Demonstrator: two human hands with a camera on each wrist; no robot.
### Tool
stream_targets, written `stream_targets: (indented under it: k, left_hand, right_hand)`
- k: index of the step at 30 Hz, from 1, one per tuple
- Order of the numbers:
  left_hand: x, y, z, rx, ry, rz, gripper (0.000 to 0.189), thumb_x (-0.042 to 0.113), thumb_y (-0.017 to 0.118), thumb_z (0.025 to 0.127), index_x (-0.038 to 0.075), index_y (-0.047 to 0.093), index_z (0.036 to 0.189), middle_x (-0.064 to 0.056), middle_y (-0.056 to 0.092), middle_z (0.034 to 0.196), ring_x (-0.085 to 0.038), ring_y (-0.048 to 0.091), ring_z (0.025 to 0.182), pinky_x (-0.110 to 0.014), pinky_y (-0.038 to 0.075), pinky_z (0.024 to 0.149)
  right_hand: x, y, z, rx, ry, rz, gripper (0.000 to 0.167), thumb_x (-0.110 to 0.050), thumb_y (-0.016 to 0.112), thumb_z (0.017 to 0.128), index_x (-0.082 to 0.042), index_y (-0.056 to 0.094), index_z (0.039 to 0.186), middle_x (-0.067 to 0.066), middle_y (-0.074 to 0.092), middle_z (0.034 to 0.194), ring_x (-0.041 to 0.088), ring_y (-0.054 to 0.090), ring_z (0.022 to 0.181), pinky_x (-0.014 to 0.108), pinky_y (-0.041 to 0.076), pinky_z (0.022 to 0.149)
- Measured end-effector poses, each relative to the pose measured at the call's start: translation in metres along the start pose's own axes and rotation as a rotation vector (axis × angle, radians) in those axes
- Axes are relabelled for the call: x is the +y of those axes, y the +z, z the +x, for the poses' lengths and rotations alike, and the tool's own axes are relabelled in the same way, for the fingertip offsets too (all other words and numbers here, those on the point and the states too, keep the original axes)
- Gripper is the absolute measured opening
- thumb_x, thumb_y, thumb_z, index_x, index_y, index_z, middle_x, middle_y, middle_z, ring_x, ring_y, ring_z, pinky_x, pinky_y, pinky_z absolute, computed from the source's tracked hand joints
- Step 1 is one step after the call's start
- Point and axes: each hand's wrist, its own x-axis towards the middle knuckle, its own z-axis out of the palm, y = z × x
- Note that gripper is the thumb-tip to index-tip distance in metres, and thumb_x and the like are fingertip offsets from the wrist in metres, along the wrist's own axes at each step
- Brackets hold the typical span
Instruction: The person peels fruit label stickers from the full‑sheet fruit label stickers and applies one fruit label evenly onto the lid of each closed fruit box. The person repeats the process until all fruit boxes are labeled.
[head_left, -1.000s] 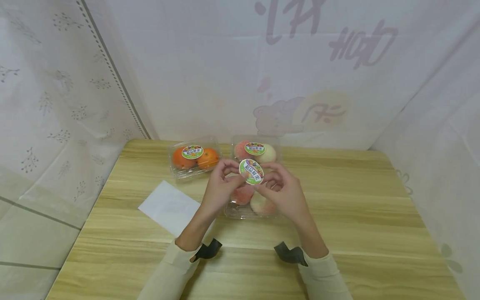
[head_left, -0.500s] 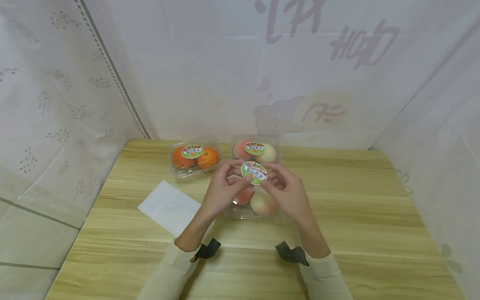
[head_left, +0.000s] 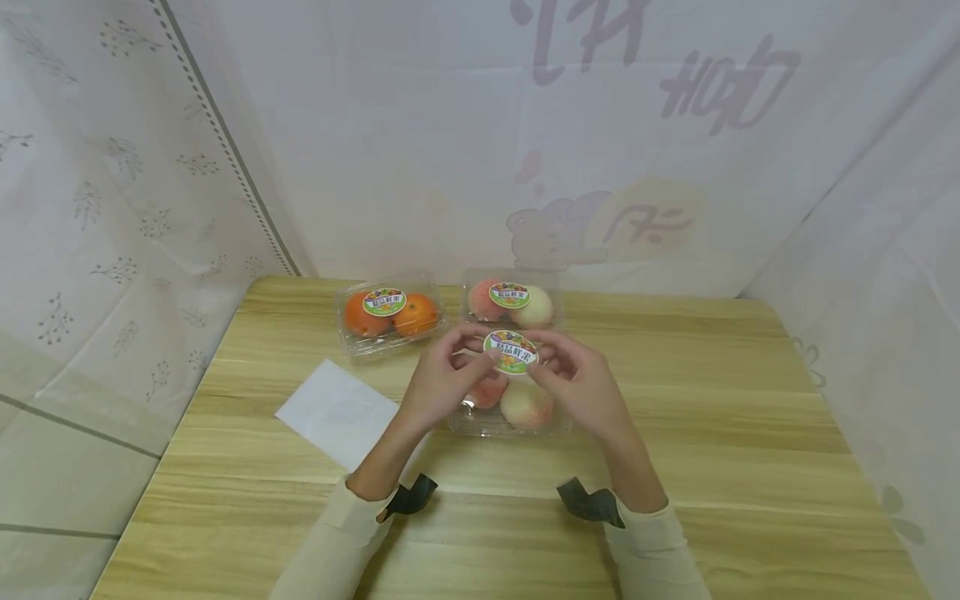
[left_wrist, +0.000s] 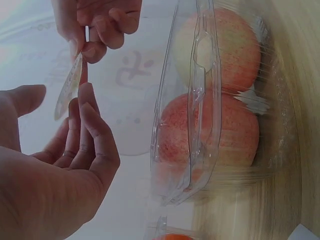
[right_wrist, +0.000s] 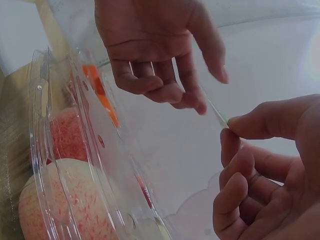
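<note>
An oval fruit sticker [head_left: 512, 353] with a colourful print and Chinese characters is held up over the nearer clear box [head_left: 486, 426] of peaches [head_left: 528, 405]. My right hand [head_left: 583, 385] pinches its edge between thumb and index finger, plain in the right wrist view. Behind the sticker [left_wrist: 69, 91], the fingertips of my left hand [head_left: 441, 377] touch its back, while the left thumb stands apart from it in both wrist views. The peach box's lid [left_wrist: 201, 85] is down, just below the hands.
Behind, a second clear box [head_left: 553, 283] of peaches bears the same kind of label [head_left: 509, 295]. Left of it stands a labelled box [head_left: 352, 348] with two oranges [head_left: 414, 315]. A white sheet [head_left: 337, 412] lies on the wooden table [head_left: 712, 433], partly under the left forearm.
The sticker has moved slightly right and toward me and turned from slanted to nearly level. Both hands shifted a little with it; the boxes and the sheet stayed put.
</note>
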Motion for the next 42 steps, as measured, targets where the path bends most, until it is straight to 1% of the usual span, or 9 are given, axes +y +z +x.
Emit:
stream_targets:
  k: [4, 7, 10, 13, 17, 23, 31, 36, 42]
  left_hand:
    - [0.0, -0.001, 0.0, 0.022, 0.005, 0.03, 0.026, 0.021, 0.075, 0.105, 0.006, 0.072, 0.126, -0.011, 0.073, 0.105, -0.05, 0.077, 0.091, -0.062, 0.063, 0.076]
    - [-0.001, -0.001, 0.0, 0.045, 0.01, 0.078, 0.022, 0.022, 0.076, 0.104, 0.007, 0.074, 0.12, -0.009, 0.073, 0.101, -0.043, 0.078, 0.087, -0.049, 0.064, 0.071]
    - [-0.002, -0.001, 0.0, 0.069, 0.022, 0.149, 0.017, 0.02, 0.078, 0.103, 0.007, 0.074, 0.113, -0.006, 0.074, 0.096, -0.031, 0.076, 0.081, -0.033, 0.06, 0.064]
    - [-0.003, 0.0, 0.0, 0.089, 0.036, 0.213, 0.014, 0.019, 0.079, 0.101, 0.007, 0.075, 0.108, -0.004, 0.074, 0.092, -0.021, 0.072, 0.076, -0.027, 0.056, 0.061]
    - [-0.004, 0.002, 0.0, 0.104, 0.055, 0.268, 0.012, 0.017, 0.079, 0.099, 0.007, 0.075, 0.104, -0.003, 0.074, 0.089, -0.017, 0.07, 0.074, -0.028, 0.056, 0.061]
    - [-0.007, 0.004, 0.0, 0.116, 0.076, 0.372, 0.012, 0.018, 0.078, 0.098, 0.008, 0.076, 0.104, 0.0, 0.073, 0.087, -0.015, 0.067, 0.074, -0.03, 0.055, 0.068]
    - [-0.011, 0.005, -0.001, 0.073, 0.087, 0.47, 0.016, 0.021, 0.08, 0.097, 0.011, 0.075, 0.108, 0.003, 0.07, 0.085, -0.012, 0.067, 0.077, -0.033, 0.056, 0.07]
    - [-0.014, 0.007, -0.001, 0.06, 0.107, 0.526, 0.018, 0.021, 0.083, 0.095, 0.011, 0.075, 0.108, 0.006, 0.067, 0.08, -0.01, 0.066, 0.073, -0.031, 0.054, 0.066]
    - [-0.017, 0.009, 0.0, 0.06, 0.115, 0.635, 0.018, 0.023, 0.086, 0.094, 0.013, 0.075, 0.104, 0.007, 0.066, 0.076, -0.007, 0.062, 0.068, -0.03, 0.051, 0.06]
  right_hand:
    - [0.0, -0.002, 0.0, -0.028, -0.006, -0.012, 0.042, 0.003, 0.075, 0.097, -0.005, 0.074, 0.138, 0.012, 0.069, 0.101, 0.021, 0.064, 0.084, 0.024, 0.053, 0.073]
    - [0.0, -0.002, 0.001, -0.045, -0.014, -0.024, 0.042, 0.003, 0.075, 0.097, -0.006, 0.074, 0.138, 0.011, 0.069, 0.099, 0.021, 0.063, 0.082, 0.024, 0.051, 0.069]
    - [0.001, -0.003, 0.001, -0.054, -0.009, -0.03, 0.04, 0.0, 0.076, 0.098, -0.007, 0.074, 0.138, 0.01, 0.069, 0.098, 0.021, 0.063, 0.082, 0.024, 0.051, 0.07]
    - [0.001, -0.003, 0.0, -0.049, 0.002, -0.036, 0.037, -0.005, 0.078, 0.1, -0.008, 0.075, 0.137, 0.009, 0.071, 0.097, 0.022, 0.064, 0.083, 0.025, 0.052, 0.072]
    - [0.003, -0.003, 0.001, -0.036, 0.008, -0.054, 0.035, -0.008, 0.08, 0.1, -0.009, 0.075, 0.135, 0.008, 0.072, 0.095, 0.023, 0.065, 0.082, 0.026, 0.052, 0.07]
    - [0.008, -0.003, 0.002, -0.026, -0.01, -0.113, 0.034, -0.008, 0.082, 0.098, -0.01, 0.077, 0.131, 0.004, 0.073, 0.09, 0.022, 0.065, 0.075, 0.027, 0.05, 0.063]
    - [0.012, -0.003, 0.002, -0.049, 0.0, -0.218, 0.028, -0.011, 0.082, 0.098, -0.009, 0.08, 0.126, 0.001, 0.073, 0.085, 0.019, 0.061, 0.066, 0.027, 0.045, 0.055]
    - [0.014, -0.002, 0.003, -0.047, 0.008, -0.262, 0.026, -0.017, 0.084, 0.097, -0.013, 0.081, 0.122, -0.002, 0.072, 0.082, 0.019, 0.061, 0.064, 0.028, 0.045, 0.054]
    - [0.014, 0.002, 0.004, -0.034, 0.021, -0.342, 0.026, -0.021, 0.086, 0.097, -0.012, 0.081, 0.12, -0.005, 0.071, 0.08, 0.018, 0.058, 0.064, 0.028, 0.043, 0.053]
